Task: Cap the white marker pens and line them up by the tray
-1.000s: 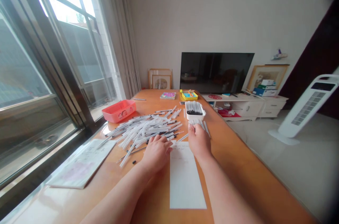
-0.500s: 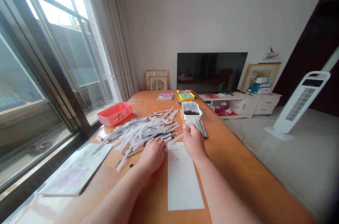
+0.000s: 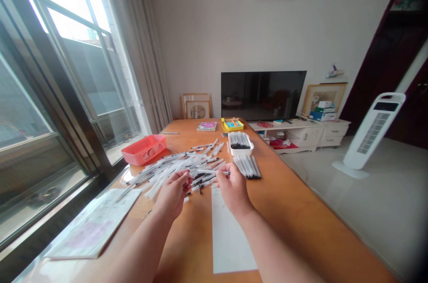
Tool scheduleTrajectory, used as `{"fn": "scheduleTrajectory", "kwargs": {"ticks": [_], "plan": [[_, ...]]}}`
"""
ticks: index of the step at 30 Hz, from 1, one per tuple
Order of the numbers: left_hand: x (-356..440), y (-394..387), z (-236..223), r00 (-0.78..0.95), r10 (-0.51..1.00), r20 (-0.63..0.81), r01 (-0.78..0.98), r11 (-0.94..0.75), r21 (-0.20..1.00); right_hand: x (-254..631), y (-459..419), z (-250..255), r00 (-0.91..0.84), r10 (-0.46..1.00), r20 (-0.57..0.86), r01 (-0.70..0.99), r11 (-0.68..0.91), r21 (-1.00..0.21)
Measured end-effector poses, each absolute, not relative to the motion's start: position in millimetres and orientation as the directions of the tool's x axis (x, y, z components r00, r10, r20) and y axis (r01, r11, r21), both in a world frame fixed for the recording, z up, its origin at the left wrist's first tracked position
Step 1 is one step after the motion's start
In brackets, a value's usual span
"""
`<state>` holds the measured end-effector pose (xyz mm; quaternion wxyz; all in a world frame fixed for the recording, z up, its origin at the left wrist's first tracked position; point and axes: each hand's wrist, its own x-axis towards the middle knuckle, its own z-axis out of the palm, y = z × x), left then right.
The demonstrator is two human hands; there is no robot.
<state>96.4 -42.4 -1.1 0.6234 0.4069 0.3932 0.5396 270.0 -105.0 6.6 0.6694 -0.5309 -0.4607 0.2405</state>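
Both hands are now lifting off the table [image 3: 287, 211], where a moment ago they were resting flat at the near edge of the work; the left hand [image 3: 173, 194] and the right hand [image 3: 233, 187] are coming up and turning in toward each other above the near end of the loose pile of pens [image 3: 174, 171]. The right fingers [image 3: 223, 175] are pinching a slim white pen [image 3: 211, 171] near one end and holding it crosswise, its far end reaching toward the left hand. The left fingers [image 3: 183, 180] are curled and partly closed, close to that pen, but whether they have hold of it or of anything else I cannot tell. With the right hand moved away, the neat row of black-tipped pens [image 3: 247, 167] lies uncovered just to its far right, beside the white tray [image 3: 240, 144] packed with upright pens. A sheet of white paper [image 3: 230, 238] lies under and nearer than the right hand, a written sheet [image 3: 95, 223] lies to the near left, and the pink plastic basket [image 3: 143, 149] sits beyond the pile to the left.
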Motion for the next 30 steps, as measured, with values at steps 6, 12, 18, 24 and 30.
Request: {"fn": "scheduleTrajectory", "kwargs": {"ticks": [6, 12, 18, 24, 30], "plan": [[91.5, -38.0, 1.3, 0.142, 0.980, -0.142, -0.546, 0.197, 0.814, 262.2, -109.1, 3.5, 0.398, 0.797, 0.454, 0.260, 0.377, -0.889], [94.8, -45.1, 6.5, 0.170, 0.976, -0.134, -0.521, 0.205, 0.829, 260.1, -114.8, 9.1, 0.354, 0.812, 0.465, 0.263, 0.390, -0.882], [93.2, -44.5, 4.4, 0.168, 0.977, -0.132, -0.521, 0.201, 0.830, 262.0, -115.3, 9.6, 0.364, 0.804, 0.471, 0.290, 0.383, -0.877], [95.3, -46.1, 3.5, 0.189, 0.974, -0.128, -0.511, 0.209, 0.834, 259.5, -115.5, 8.1, 0.331, 0.814, 0.477, 0.277, 0.399, -0.874], [94.5, -47.8, 6.6, 0.166, 0.977, -0.135, -0.494, 0.201, 0.846, 256.6, -116.1, 6.8, 0.260, 0.864, 0.431, 0.369, 0.323, -0.871]]}}
